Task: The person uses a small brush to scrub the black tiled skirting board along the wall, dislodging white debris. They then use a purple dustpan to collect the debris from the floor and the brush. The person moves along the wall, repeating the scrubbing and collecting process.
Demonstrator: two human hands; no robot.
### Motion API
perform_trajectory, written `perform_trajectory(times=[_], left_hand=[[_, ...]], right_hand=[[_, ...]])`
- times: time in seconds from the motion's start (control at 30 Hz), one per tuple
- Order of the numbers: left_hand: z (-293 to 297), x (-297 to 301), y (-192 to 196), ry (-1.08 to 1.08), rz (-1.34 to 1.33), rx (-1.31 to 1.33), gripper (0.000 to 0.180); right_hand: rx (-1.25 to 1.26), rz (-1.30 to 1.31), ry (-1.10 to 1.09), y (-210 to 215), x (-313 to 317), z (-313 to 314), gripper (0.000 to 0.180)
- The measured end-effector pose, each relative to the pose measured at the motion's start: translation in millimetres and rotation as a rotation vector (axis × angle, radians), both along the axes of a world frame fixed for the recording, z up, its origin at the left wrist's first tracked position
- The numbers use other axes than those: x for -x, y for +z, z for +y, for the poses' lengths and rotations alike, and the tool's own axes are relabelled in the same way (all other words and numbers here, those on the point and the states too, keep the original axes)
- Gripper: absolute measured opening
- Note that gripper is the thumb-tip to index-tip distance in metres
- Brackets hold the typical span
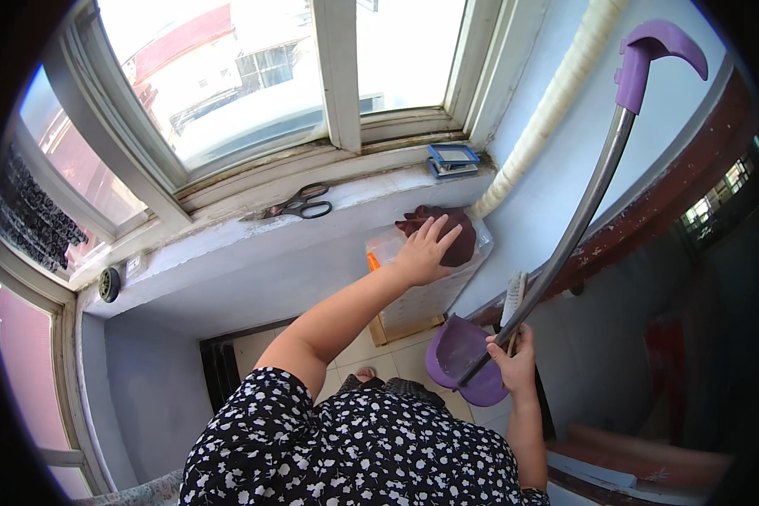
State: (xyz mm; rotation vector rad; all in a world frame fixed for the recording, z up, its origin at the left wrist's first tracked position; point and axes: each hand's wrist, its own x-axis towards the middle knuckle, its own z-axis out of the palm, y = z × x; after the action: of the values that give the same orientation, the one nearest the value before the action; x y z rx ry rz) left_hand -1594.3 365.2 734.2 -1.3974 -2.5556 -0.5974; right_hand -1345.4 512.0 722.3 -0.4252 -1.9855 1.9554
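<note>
My left hand (pixel 428 251) reaches out with its fingers spread. It lies over a dark maroon cloth or bag (pixel 457 246), which looks crumpled and sits on top of a clear plastic-sided box (pixel 422 304). Whether the fingers press on it I cannot tell. Low on the right, my right hand (pixel 514 358) is closed round the grey pole of a long-handled dustpan (pixel 584 211). Its purple hooked grip (pixel 641 63) points up at the far right, and its purple pan (pixel 447 350) hangs near the floor. A brush with pale bristles (pixel 514 297) stands up beside the pole, just above that hand.
On the windowsill (pixel 202 244) lie black-handled scissors (pixel 302 202), a blue-framed item (pixel 453 160) and a small dark wheel (pixel 109 285). A wrapped pale pipe (pixel 557 101) runs up the corner. A maroon ledge (pixel 675 185) edges the right wall; tiled floor (pixel 367 350) shows below.
</note>
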Motion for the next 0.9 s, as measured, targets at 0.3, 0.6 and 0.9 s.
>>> perform_trajectory(times=[0.3,0.6,0.9], left_hand=[[25.5,53.8,-29.0,-0.088,-0.18,-0.403,0.024],[-17.3,51.4,76.1,0.029,-0.943,-1.56,0.03],[-23.8,-11.1,97.6,-0.077,-0.964,-1.116,0.02]], right_hand=[[0.0,-0.012,-0.108,5.3,-29.3,7.3,0.052],[0.035,0.004,-0.139,7.1,-61.3,43.0,0.052],[0.053,0.086,-0.264,12.2,-75.6,64.5,0.051]])
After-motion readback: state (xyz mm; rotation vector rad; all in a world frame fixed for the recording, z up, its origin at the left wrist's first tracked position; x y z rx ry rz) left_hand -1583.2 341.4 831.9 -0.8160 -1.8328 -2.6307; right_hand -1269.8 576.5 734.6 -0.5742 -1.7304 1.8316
